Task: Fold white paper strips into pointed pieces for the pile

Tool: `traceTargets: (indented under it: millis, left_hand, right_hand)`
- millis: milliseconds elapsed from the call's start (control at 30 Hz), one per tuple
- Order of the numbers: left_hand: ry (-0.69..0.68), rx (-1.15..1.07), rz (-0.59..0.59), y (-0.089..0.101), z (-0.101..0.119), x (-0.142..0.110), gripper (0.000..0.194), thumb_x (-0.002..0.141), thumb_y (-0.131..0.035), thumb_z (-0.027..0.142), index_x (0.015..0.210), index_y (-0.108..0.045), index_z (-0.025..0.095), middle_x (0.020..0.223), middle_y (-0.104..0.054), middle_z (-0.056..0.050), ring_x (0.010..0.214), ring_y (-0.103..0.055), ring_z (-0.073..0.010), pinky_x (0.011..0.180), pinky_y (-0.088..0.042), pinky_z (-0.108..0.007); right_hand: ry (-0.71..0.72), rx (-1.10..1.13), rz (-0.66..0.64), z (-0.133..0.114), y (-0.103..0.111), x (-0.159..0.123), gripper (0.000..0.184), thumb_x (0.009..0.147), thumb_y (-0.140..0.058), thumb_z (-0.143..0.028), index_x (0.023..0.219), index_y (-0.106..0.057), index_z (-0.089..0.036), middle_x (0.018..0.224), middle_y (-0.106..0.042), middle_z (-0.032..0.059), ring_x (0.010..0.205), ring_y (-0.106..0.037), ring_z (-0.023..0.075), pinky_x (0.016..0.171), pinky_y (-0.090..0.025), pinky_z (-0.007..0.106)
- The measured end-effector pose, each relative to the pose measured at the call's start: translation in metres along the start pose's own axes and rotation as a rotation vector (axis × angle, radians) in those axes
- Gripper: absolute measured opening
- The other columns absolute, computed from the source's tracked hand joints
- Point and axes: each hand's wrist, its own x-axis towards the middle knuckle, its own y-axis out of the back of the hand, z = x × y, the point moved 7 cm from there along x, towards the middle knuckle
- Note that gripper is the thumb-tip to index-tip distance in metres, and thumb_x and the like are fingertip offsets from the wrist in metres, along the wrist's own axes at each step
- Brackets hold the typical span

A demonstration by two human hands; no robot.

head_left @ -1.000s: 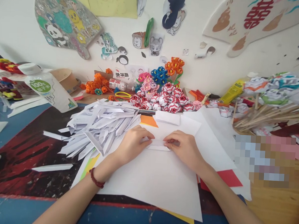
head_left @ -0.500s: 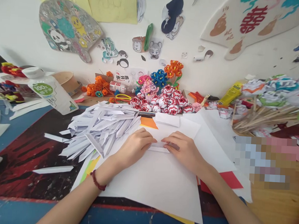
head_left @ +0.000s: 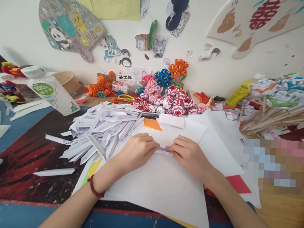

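Note:
My left hand (head_left: 140, 150) and my right hand (head_left: 190, 156) face each other over a stack of white paper (head_left: 160, 189). Between them lies a small piece of white paper (head_left: 162, 151), its near edge raised in a narrow fold. Fingers and thumbs of both hands pinch this piece, one hand at each end; part of it is hidden beneath them. Left of my left hand is a heap of folded white paper strips (head_left: 105, 128). A small stack of white paper slips (head_left: 171, 121) lies just beyond my hands.
Red-and-white paper flowers (head_left: 176, 101) line the back, beside pipe-cleaner flowers (head_left: 162, 77). A white bottle (head_left: 52, 93) leans at the left. On the right are wooden sticks (head_left: 269, 118) and red paper (head_left: 238, 184). One folded strip (head_left: 54, 172) lies apart on the dark mat (head_left: 36, 189).
The near edge of the small paper has turned up from lying flat. My fingers have closed in along that fold, and the view has shifted slightly.

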Motion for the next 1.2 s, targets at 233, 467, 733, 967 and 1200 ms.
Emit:
traceTargets:
  millis: [233, 467, 733, 967, 1200]
  left_hand:
    - [-0.079, 0.209, 0.052, -0.006, 0.009, 0.001, 0.024, 0.094, -0.045, 0.03, 0.108, -0.061, 0.02, 0.079, -0.062, -0.003, 0.077, -0.053, -0.0175, 0.062, -0.034, -0.03]
    - [-0.094, 0.239, 0.083, -0.007, 0.011, -0.001, 0.019, 0.095, -0.045, 0.025, 0.101, -0.062, 0.02, 0.077, -0.06, -0.001, 0.076, -0.051, -0.016, 0.061, -0.032, -0.031]
    - [-0.101, 0.267, 0.057, -0.008, 0.012, -0.002, 0.018, 0.095, -0.043, 0.025, 0.096, -0.061, 0.021, 0.075, -0.058, -0.001, 0.074, -0.049, -0.0163, 0.061, -0.03, -0.031]
    - [-0.115, 0.294, 0.012, -0.01, 0.015, -0.001, 0.015, 0.095, -0.043, 0.02, 0.096, -0.058, 0.019, 0.078, -0.058, -0.003, 0.077, -0.05, -0.0177, 0.063, -0.03, -0.033]
    - [-0.126, 0.324, -0.022, -0.01, 0.02, -0.002, 0.013, 0.094, -0.044, 0.018, 0.091, -0.057, 0.017, 0.078, -0.058, -0.004, 0.078, -0.049, -0.019, 0.063, -0.03, -0.033]
  right_hand:
    - [-0.039, 0.037, -0.026, 0.005, 0.0, 0.001, 0.021, 0.086, -0.05, -0.006, 0.083, -0.068, -0.015, 0.073, -0.059, 0.0049, 0.074, -0.051, 0.0183, 0.067, -0.041, 0.031]
    - [-0.211, 0.183, -0.026, 0.011, 0.006, 0.002, 0.009, 0.082, -0.063, -0.017, 0.089, -0.068, -0.02, 0.085, -0.065, 0.0021, 0.083, -0.057, 0.0181, 0.076, -0.043, 0.031]
    - [-0.163, -0.022, -0.033, 0.005, 0.0, 0.001, 0.014, 0.084, -0.064, -0.026, 0.072, -0.066, -0.019, 0.07, -0.062, 0.002, 0.073, -0.052, 0.0178, 0.065, -0.037, 0.031]
    - [-0.141, -0.132, -0.027, 0.0, 0.001, 0.001, 0.015, 0.088, -0.06, -0.028, 0.079, -0.068, -0.02, 0.071, -0.064, 0.0025, 0.073, -0.053, 0.018, 0.065, -0.034, 0.032]
    - [-0.152, -0.209, -0.028, 0.0, 0.0, 0.0, 0.02, 0.088, -0.059, -0.025, 0.07, -0.067, -0.021, 0.065, -0.062, 0.0012, 0.068, -0.051, 0.0166, 0.062, -0.03, 0.032]
